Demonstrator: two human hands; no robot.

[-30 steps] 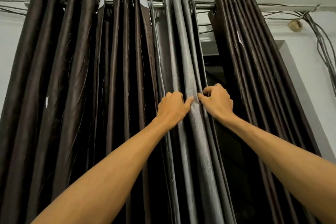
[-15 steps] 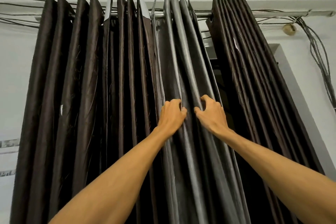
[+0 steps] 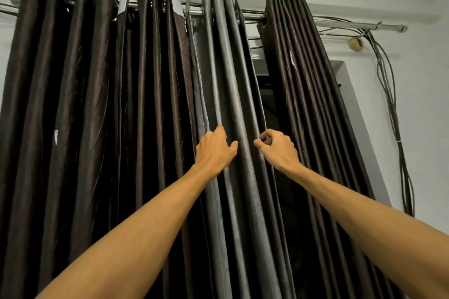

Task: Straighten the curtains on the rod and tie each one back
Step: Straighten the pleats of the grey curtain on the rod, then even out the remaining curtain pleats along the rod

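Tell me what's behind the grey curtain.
Past the right edge of the grey curtain, which the right hand pinches, a dark opening shows, with a grey frame further right. Everything directly behind the fabric is covered.

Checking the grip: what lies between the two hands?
In the head view, one fold of the grey curtain runs between the left hand and the right hand.

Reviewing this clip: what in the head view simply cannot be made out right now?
Head view throughout.
Curtain bottoms and any tie-backs: cut off by the lower edge.
Left end of the rod: hidden behind the brown curtains.
Left hand: fingertips tucked behind a fold of the grey curtain.
Dark gap beside the right hand: too dark to see into.
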